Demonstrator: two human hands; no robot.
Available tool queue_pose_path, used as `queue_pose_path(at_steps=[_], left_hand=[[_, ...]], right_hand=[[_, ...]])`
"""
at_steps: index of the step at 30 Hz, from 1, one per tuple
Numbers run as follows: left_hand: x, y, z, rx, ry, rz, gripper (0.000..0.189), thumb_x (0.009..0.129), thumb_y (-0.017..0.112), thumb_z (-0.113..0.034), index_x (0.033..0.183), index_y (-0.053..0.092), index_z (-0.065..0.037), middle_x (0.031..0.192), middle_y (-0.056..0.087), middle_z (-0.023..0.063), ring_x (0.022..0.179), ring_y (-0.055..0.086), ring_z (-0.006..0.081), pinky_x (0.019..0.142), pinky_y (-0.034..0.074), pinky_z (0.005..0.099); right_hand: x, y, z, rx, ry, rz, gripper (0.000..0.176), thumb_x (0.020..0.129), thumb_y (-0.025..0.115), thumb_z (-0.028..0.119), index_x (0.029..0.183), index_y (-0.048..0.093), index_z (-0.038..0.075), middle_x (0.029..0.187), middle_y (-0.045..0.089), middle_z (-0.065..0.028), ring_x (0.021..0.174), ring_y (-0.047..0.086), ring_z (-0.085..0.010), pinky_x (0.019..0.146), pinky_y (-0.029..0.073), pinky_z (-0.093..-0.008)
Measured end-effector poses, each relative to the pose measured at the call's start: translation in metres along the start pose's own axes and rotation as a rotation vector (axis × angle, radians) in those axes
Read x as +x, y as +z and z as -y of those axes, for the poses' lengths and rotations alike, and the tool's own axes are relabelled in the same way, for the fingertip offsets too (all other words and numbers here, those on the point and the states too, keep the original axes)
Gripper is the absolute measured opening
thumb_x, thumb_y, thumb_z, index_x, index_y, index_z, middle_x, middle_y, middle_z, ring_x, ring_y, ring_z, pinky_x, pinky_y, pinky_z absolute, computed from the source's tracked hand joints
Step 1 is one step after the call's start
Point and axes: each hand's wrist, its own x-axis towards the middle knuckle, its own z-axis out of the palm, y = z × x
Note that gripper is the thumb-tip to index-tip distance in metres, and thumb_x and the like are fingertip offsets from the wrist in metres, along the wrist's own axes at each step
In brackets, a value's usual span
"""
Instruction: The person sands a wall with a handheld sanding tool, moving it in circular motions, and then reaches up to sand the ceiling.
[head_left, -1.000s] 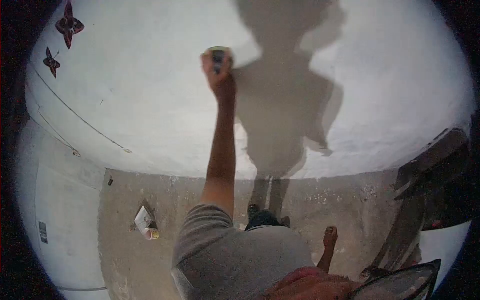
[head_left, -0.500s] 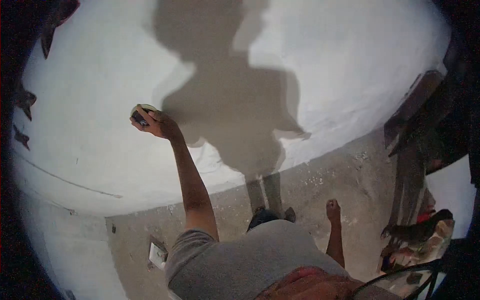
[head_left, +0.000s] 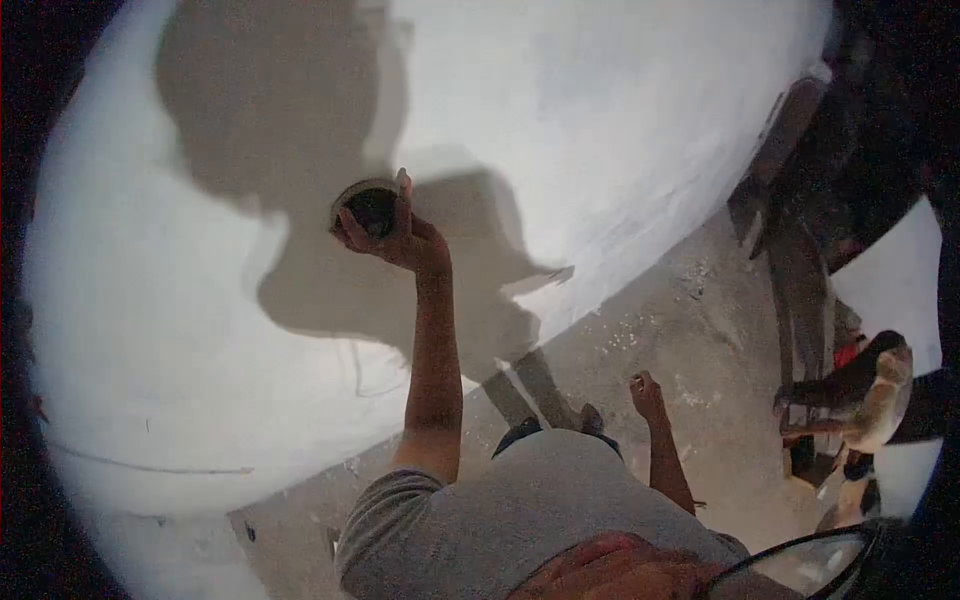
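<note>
My left hand (head_left: pixel 400 238) is raised against the white wall (head_left: pixel 600 130), its arm stretched out. Its fingers are around a round dark thing with a pale rim (head_left: pixel 370 208), which overlaps the wall; its exact kind I cannot tell. One finger points up beside the rim while others curl over the near side. Low at my other side hangs my right hand (head_left: pixel 648 395), fingers curled in, over the floor and away from the wall. My shadow (head_left: pixel 400 290) falls across the wall around the held thing.
Grey concrete floor (head_left: pixel 690 350) with pale specks runs along the foot of the wall. Dark wooden furniture (head_left: pixel 800 290) stands at the right, with a mix of tan and dark things (head_left: pixel 880 400) beside it. A thin dark line (head_left: pixel 160 467) crosses the lower left wall.
My left hand has moved right in view with the round thing, and its index finger now points up. The view has turned, and my shadow leans left. The right hand still hangs low.
</note>
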Motion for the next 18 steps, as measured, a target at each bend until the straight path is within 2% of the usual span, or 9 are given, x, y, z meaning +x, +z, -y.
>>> queue_pose_path(at_steps=[1,5,8,10,12,14,15,17,18], left_hand=[[0.001,0.01,-0.012,0.178,0.141,-0.006,0.019,0.095,0.059,-0.026,0.104,0.075,-0.034,0.149,0.031,0.0148,0.139,0.015,0.0519,0.104,0.029,0.0691],[-0.006,0.029,-0.01,0.027,0.198,0.144,0.027,0.093,0.062,-0.017,0.107,0.074,-0.036,0.151,0.03,0.0127,0.141,0.012,0.0493,0.106,0.024,0.0687],[0.002,0.017,0.003,0.1,0.249,0.194,0.046,0.085,0.064,-0.001,0.114,0.071,-0.037,0.15,0.034,0.0132,0.14,0.022,0.0465,0.106,0.026,0.0655],[-0.002,0.031,0.006,0.033,0.249,0.281,0.047,0.084,0.064,-0.001,0.114,0.071,-0.037,0.15,0.035,0.0109,0.14,0.022,0.0447,0.106,0.025,0.0648],[-0.015,0.061,0.032,0.0,0.265,0.377,0.048,0.083,0.065,-0.002,0.113,0.071,-0.039,0.148,0.039,0.0059,0.14,0.027,0.0384,0.107,0.025,0.0583],[-0.019,0.09,0.042,-0.121,0.248,0.463,0.049,0.082,0.065,-0.002,0.112,0.071,-0.04,0.147,0.041,0.0053,0.139,0.029,0.0374,0.105,0.027,0.0562],[-0.023,0.096,0.05,-0.195,0.244,0.539,0.049,0.082,0.065,-0.002,0.111,0.071,-0.041,0.147,0.042,0.0046,0.138,0.031,0.0364,0.104,0.029,0.054],[-0.033,0.1,0.062,-0.11,0.306,0.49,0.055,0.079,0.065,0.001,0.115,0.069,-0.04,0.146,0.043,0.0013,0.138,0.032,0.0341,0.103,0.029,0.0531],[-0.037,0.098,0.063,-0.1,0.306,0.498,0.059,0.078,0.065,0.002,0.119,0.067,-0.04,0.147,0.043,0.0015,0.139,0.032,0.0339,0.104,0.029,0.0531]], right_hand=[[-0.005,0.001,-0.002,0.025,-0.006,-0.031,0.027,0.094,0.057,0.027,0.105,0.056,0.002,0.09,0.067,-0.02,0.084,0.068,-0.033,0.073,0.053,-0.0416],[-0.034,0.054,0.014,0.003,0.018,-0.182,0.026,0.094,0.057,0.027,0.103,0.057,0.002,0.088,0.068,-0.0203,0.083,0.068,-0.034,0.073,0.053,-0.0423],[-0.071,0.09,0.03,0.161,0.169,-0.189,0.02,0.09,0.06,0.018,0.105,0.057,0.005,0.084,0.067,-0.0195,0.085,0.068,-0.0365,0.07,0.053,-0.0416],[-0.086,0.094,0.0,-0.046,0.201,-0.383,0.022,0.095,0.056,0.021,0.103,0.054,0.0,0.085,0.066,-0.0167,0.072,0.065,-0.0231,0.067,0.053,-0.0381],[-0.109,0.093,-0.013,0.042,0.266,-0.527,0.016,0.096,0.055,0.017,0.103,0.054,0.002,0.085,0.064,-0.0123,0.069,0.06,-0.0185,0.064,0.05,-0.0336],[-0.137,0.102,-0.059,0.297,0.053,-0.768,0.013,0.097,0.055,0.017,0.105,0.055,0.008,0.083,0.061,-0.0067,0.068,0.055,-0.0137,0.062,0.047,-0.0304],[-0.154,0.115,-0.137,-0.366,0.221,-0.815,0.015,0.096,0.056,0.019,0.107,0.055,0.009,0.086,0.062,-0.0069,0.072,0.056,-0.015,0.063,0.049,-0.0326],[-0.192,0.086,-0.076,0.365,0.552,-0.831,0.019,0.098,0.054,0.021,0.111,0.053,0.007,0.088,0.059,-0.0076,0.079,0.058,-0.02,0.067,0.052,-0.0387],[-0.214,0.094,-0.125,-0.032,0.344,-0.887,0.017,0.099,0.053,0.019,0.11,0.052,0.005,0.086,0.058,-0.006,0.069,0.057,-0.0171,0.06,0.053,-0.0363]])
